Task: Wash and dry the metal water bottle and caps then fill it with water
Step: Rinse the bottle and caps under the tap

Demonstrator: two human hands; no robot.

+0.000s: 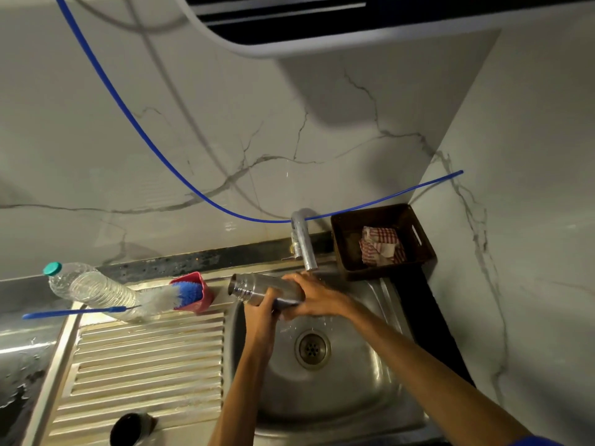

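The metal water bottle [257, 286] lies on its side over the steel sink [363, 391], its open threaded mouth pointing left, just under the tap spout [306, 249]. My left hand [262, 309] grips the bottle from below near its middle. My right hand [314, 297] wraps around its base end on the right. A dark round cap [132, 428] sits on the ribbed drainboard [145, 362] at the bottom left. No running water is plainly visible.
A blue-and-white bottle brush [161, 299] sticks out of a pink cup [199, 291] beside a clear plastic bottle [93, 289] with a teal cap. A brown basket [418, 252] holds a red checked cloth [381, 246]. A blue tube [154, 140] hangs across the marble wall.
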